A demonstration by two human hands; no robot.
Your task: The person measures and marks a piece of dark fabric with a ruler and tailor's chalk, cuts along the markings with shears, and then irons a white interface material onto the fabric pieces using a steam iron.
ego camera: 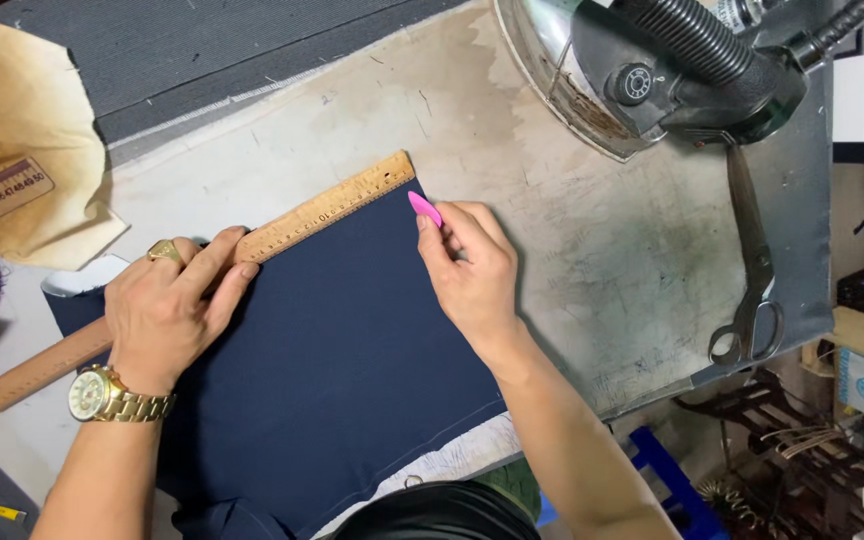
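A navy blue piece of fabric (352, 360) lies flat on a stained pale work surface (552, 200). A wooden ruler (332, 207) lies along the fabric's upper edge. My left hand (167, 310), with a gold ring and gold watch, presses down on the ruler. My right hand (467, 270) pinches a pink tailor's chalk (424, 208) at the fabric's upper right corner, beside the ruler's end.
A steam iron (652, 70) with a black hose rests at the top right. Large scissors (752, 260) lie on the right of the surface. Grey fabric (202, 50) lies at the top left, beside a tan paper pattern (22, 130). Shelves with boxes stand off the right edge.
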